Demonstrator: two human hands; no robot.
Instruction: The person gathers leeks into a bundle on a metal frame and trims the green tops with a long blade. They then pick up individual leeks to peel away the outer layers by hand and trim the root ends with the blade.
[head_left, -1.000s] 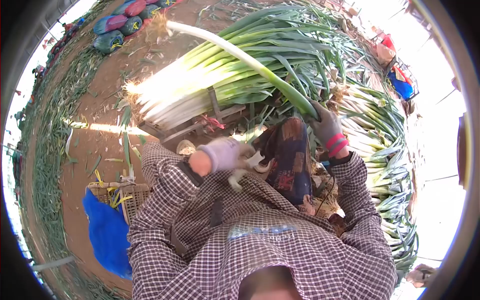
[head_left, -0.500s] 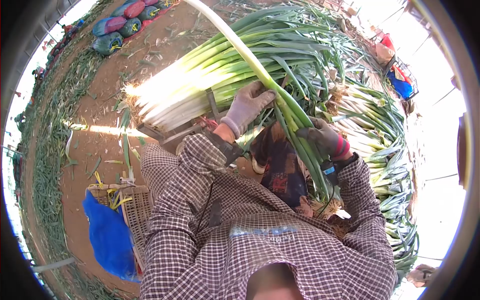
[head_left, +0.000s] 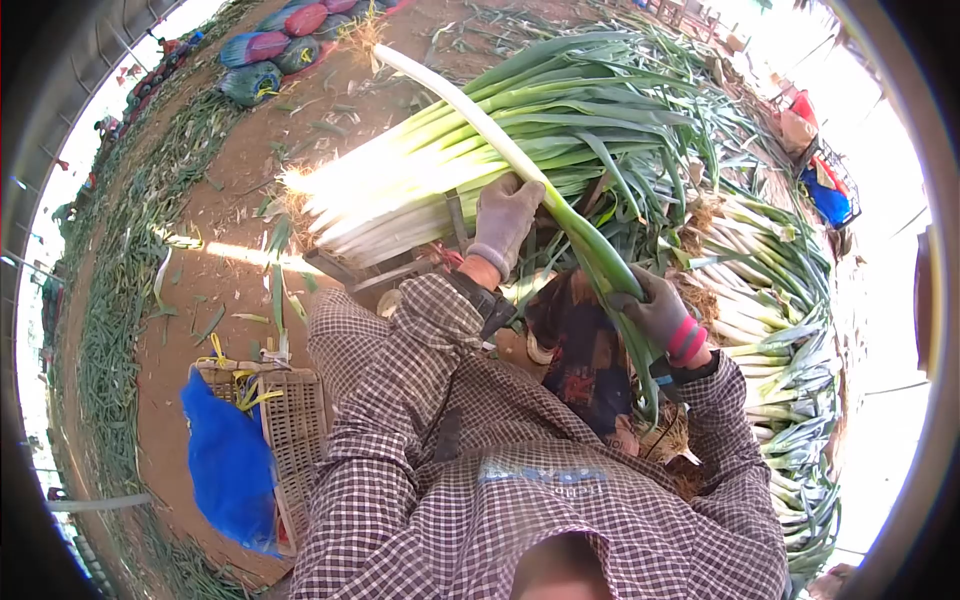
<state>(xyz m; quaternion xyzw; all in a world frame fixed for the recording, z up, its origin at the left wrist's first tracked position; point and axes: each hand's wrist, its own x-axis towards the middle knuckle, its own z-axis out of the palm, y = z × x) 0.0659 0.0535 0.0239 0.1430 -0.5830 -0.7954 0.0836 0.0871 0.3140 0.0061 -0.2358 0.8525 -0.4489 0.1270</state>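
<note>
A single long green onion (head_left: 480, 122) slants across the head view, its white root end up at the top left and its green leaves (head_left: 608, 262) toward my lap. My gloved left hand (head_left: 503, 225) is closed on it about midway, where white turns green. Lower down, my gloved right hand (head_left: 652, 312) grips the leaves, fingers wrapped round them. Behind the held stalk lies a big pile of green onions (head_left: 420, 190) on a low rack (head_left: 375, 278), roots to the left.
More green onions (head_left: 750, 300) lie in a long row on the right. At lower left stands a wicker basket (head_left: 295, 420) with a blue bag (head_left: 228, 465) over its side. Bagged bundles (head_left: 250, 82) sit at the top left. Leaf scraps (head_left: 105, 340) litter the ground.
The view has shifted, and the held green onion's root tip now shows. Fewer loose leaves hang below it between my hands. My left hand is more tightly closed.
</note>
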